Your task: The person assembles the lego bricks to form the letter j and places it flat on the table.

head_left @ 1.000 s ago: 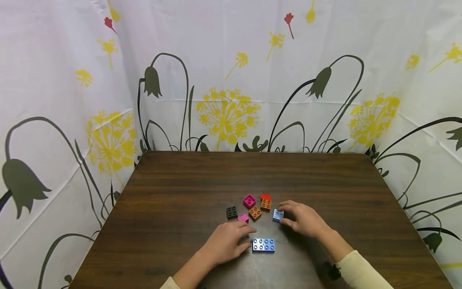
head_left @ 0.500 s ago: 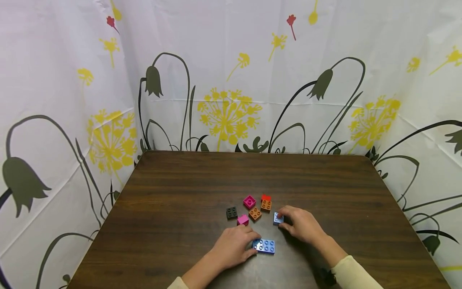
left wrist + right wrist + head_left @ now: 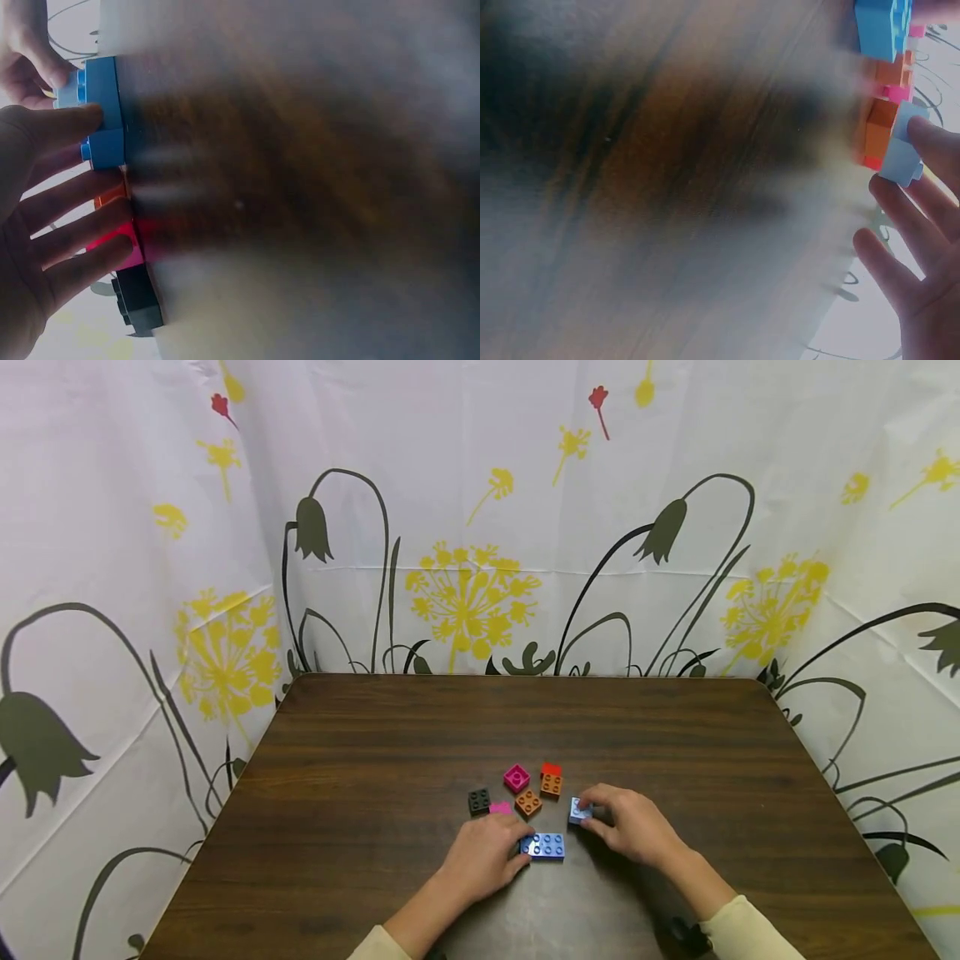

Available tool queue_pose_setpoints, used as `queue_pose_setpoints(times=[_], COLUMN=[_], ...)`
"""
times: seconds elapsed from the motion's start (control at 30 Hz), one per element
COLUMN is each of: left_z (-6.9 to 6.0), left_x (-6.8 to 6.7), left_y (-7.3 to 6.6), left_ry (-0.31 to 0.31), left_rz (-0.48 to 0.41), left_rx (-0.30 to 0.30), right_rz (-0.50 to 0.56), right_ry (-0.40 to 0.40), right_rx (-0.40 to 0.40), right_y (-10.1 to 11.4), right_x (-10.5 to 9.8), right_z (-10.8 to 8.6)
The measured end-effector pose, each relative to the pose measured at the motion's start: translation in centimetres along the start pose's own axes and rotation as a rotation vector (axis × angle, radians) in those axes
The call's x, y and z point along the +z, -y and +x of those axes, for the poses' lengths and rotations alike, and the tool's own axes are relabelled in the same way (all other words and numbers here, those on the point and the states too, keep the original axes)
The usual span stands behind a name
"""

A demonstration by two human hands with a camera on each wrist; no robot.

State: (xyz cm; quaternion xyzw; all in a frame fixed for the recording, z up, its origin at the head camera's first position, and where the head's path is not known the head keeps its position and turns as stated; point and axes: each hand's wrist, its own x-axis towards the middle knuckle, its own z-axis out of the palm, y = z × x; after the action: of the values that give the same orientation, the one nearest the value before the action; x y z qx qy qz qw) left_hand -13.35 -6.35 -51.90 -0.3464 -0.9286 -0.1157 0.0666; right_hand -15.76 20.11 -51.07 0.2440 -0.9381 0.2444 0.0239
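In the head view the left hand (image 3: 483, 858) pinches the left end of a blue eight-stud brick (image 3: 547, 847) between thumb and fingers. The left wrist view shows that thumb on the side of the blue brick (image 3: 103, 97), the other fingers spread beside it. To the right, the right hand (image 3: 632, 827) pinches a small light blue brick (image 3: 577, 811) on the table. From the right wrist, thumb and fingertips of the right hand (image 3: 922, 232) are on the light blue brick (image 3: 901, 154); its lower fingers reach out past the brick.
Behind the hands lie a black brick (image 3: 479, 802), a magenta brick (image 3: 517, 778), an orange-brown brick (image 3: 528, 803), and another orange-brown one (image 3: 551, 786) by a red one (image 3: 551, 769). A pink brick (image 3: 500, 808) is partly behind the left hand. A patterned curtain (image 3: 465, 460) hangs beyond the table (image 3: 420, 727).
The left hand has reached the blue eight-stud brick, taken hold of it, and moved it away from the person, toward the other bricks. The right hand has closed in on the light blue brick.
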Motion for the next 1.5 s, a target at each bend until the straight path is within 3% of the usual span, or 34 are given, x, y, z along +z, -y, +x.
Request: queue_pose_setpoints(times=[0.37,0.73,1.5], left_z=[0.8,1.2,1.3], left_x=[0.1,0.4,0.5], left_y=[-0.1,-0.4,-0.4], left_ry=[-0.028,-0.035,-0.016], left_rz=[0.030,0.029,0.003], left_rx=[-0.043,-0.042,-0.055], right_rz=[0.056,0.087,0.020], right_ry=[-0.020,-0.017,0.022], right_rx=[-0.123,-0.169,-0.214], right_y=[0.9,1.0,1.6], right_x=[0.8,0.8,0.9], right_z=[-0.8,-1.0,-0.8])
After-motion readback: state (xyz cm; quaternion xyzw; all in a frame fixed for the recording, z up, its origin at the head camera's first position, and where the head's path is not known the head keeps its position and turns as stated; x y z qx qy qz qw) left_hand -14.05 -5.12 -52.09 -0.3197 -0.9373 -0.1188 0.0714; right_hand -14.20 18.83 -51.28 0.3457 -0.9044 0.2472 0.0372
